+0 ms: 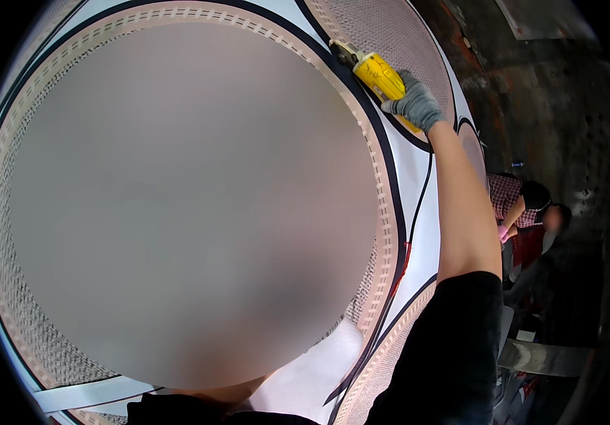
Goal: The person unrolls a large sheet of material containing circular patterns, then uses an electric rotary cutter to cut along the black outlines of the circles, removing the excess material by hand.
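Note:
My right hand (417,101), in a grey knit glove, is wrapped round the body of a yellow corded power tool (381,76). The dark metal head of the tool points up and left, at the black border between two light patterned panels. A black cord (425,191) trails from its rear end down beside my forearm. A large round grey blur covers the middle of the picture. Only a strip of skin at its lower edge, near my black sleeve, hints at my left arm; my left hand does not show.
Printed sheet material (418,184) with patterned rounds, black outlines and white gaps lies around the blur. A white strip (85,394) crosses it at lower left. Red wrapping (404,265) shows on the cord. Off to the right, a person (521,205) in a checked top and pink gloves bends over.

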Available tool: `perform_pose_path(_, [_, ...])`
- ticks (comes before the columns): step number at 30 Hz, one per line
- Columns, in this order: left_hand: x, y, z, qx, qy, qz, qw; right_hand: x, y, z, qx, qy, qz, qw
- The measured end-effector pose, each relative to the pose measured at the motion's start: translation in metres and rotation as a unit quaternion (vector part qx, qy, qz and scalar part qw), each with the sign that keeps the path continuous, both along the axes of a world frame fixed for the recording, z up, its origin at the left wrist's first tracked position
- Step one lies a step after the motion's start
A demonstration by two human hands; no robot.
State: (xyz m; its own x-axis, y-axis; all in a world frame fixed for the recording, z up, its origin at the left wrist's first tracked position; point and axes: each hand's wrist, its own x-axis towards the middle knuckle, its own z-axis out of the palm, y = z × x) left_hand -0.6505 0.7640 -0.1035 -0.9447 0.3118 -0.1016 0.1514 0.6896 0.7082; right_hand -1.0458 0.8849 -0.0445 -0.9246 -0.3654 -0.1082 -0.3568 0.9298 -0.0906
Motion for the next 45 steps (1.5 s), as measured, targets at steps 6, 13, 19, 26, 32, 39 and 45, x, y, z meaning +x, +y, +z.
perform_pose_path(6, [-0.020, -0.015, 0.000, 0.031, 0.062, 0.003, 0.998, -0.034, -0.067, 0.013, 0.013, 0.025, 0.024, 0.999])
perform_pose_path(13, [-0.074, -0.039, 0.027, 0.078, 0.066, -0.019, 0.995, -0.019, -0.033, 0.042, 0.043, 0.020, -0.073, 0.996])
perform_pose_path(19, [-0.121, -0.037, 0.016, 0.063, 0.154, -0.049, 0.985, 0.045, 0.107, 0.089, -0.136, -0.054, -0.194, 0.970])
perform_pose_path(26, [-0.127, -0.045, 0.014, 0.028, 0.089, -0.095, 0.991, 0.241, 0.206, 0.214, -0.269, -0.153, -0.389, 0.868])
perform_pose_path(32, [-0.118, -0.055, 0.020, 0.051, 0.015, -0.062, 0.997, 0.405, 0.280, 0.295, -0.233, -0.191, -0.436, 0.848])
perform_pose_path(39, [0.033, -0.119, 0.062, -0.149, -0.151, -0.093, 0.973, 0.520, 0.279, 0.285, -0.095, -0.244, -0.319, 0.911])
perform_pose_path(45, [0.122, -0.174, 0.142, -0.060, -0.199, 0.065, 0.976, 0.527, 0.262, 0.235, 0.143, -0.265, -0.139, 0.943])
